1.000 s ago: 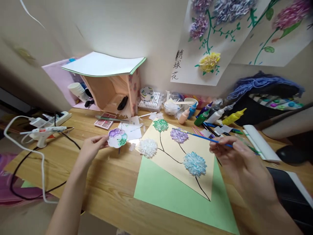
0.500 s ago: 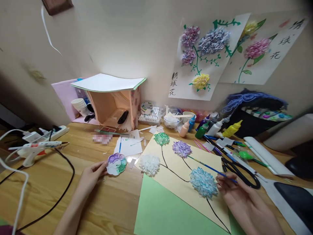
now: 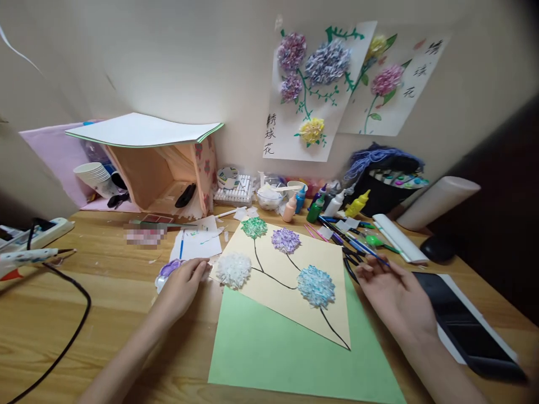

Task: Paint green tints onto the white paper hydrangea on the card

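White cups [image 3: 93,178] stacked at left; blue yarn [image 3: 365,163] atop a black container [image 3: 381,196]

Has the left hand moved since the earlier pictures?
Yes. Judged against the white flower, the left hand has moved rightward, closer to it.

Low way in between left hand [image 3: 181,286] and right hand [image 3: 396,294], over the green sheet's [image 3: 290,350] flat front. Raised white flower [image 3: 233,270] sits just off the left hand; paint bottles [image 3: 315,209] wall the back. Black cable [image 3: 87,306] loops across, far left.
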{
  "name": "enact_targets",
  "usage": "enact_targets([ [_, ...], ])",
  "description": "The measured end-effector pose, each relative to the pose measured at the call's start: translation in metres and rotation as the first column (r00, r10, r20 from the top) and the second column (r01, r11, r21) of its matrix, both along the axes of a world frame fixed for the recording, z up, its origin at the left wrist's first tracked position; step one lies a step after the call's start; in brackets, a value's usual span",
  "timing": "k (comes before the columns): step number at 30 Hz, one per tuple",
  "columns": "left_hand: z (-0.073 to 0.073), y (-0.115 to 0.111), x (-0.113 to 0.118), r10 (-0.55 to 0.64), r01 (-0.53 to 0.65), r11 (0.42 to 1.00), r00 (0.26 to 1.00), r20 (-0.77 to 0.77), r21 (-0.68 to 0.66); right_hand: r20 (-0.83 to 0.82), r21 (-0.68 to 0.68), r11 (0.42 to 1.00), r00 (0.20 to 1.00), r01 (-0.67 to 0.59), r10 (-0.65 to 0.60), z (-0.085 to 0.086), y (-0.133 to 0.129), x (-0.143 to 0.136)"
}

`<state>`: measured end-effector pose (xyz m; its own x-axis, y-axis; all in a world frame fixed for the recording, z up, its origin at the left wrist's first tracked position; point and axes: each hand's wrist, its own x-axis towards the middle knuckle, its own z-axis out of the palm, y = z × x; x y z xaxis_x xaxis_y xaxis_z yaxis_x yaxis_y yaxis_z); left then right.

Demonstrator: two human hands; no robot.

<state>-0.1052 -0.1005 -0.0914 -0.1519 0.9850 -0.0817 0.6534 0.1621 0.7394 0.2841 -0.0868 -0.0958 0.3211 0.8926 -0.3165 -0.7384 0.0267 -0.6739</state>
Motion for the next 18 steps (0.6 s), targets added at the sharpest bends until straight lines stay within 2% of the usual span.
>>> enact_targets([
  [3,-0.008,0.01,0.005,0.007,-0.005,1.0,0.993,0.116,-0.016,-0.038,-0.006,1.0,0.999,-0.003,0.003,-0.004,0.005,0.01],
  [5,-0.013,0.012,0.006,0.027,-0.022,0.999,0.983,0.18,-0.027,0.01,0.066,0.997,0.999,-0.041,0.04,-0.003,0.006,0.012],
  [7,-0.015,0.01,0.01,0.036,-0.023,0.998,0.967,0.251,-0.054,0.028,0.12,0.991,0.998,-0.066,0.063,0.001,0.004,0.011],
  [11,-0.012,-0.002,0.027,0.027,0.0,0.997,0.937,0.348,-0.078,0.01,0.114,0.988,0.995,-0.102,0.102,0.014,-0.007,-0.003],
  [15,-0.009,-0.017,0.039,0.018,0.017,0.996,0.915,0.403,-0.084,0.22,0.203,0.953,0.959,-0.224,0.178,0.017,-0.018,-0.023],
  [18,-0.011,-0.02,0.038,0.079,-0.044,0.995,0.905,0.418,-0.093,0.44,0.208,0.919,0.871,-0.336,0.219,0.013,-0.022,-0.041],
])
